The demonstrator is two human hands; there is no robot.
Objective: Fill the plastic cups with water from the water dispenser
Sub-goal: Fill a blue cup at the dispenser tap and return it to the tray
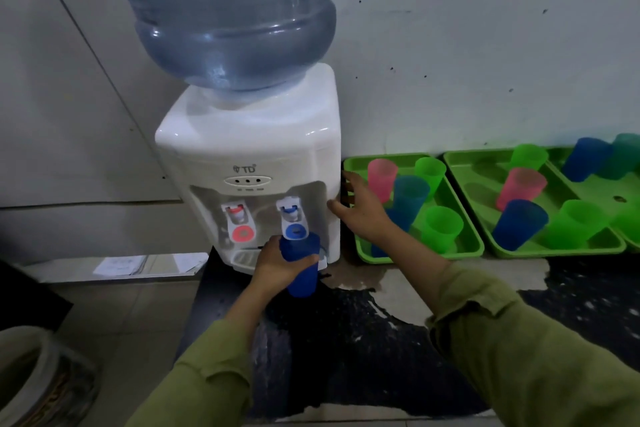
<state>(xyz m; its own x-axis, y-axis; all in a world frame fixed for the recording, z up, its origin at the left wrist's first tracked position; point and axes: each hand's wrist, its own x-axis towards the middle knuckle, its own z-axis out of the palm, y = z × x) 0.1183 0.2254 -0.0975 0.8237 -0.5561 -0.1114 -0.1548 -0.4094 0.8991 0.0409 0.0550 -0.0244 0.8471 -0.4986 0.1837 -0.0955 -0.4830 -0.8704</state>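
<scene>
A white water dispenser (263, 149) with a big blue bottle (228, 10) on top stands against the wall. My left hand (277, 265) grips a blue plastic cup (301, 267) held up against the blue tap lever (294, 230) on the dispenser's right side. The red tap (240, 227) is to its left. My right hand (360, 211) rests with straight fingers on the dispenser's right side wall, in front of the nearest green tray (349, 163). That tray holds pink, blue and green cups.
A second green tray (485, 218) to the right carries several more cups, and a third tray (595, 187) sits at the far right edge. The dark counter (346, 340) is wet in front of the dispenser. Papers (121, 265) lie on a ledge at left.
</scene>
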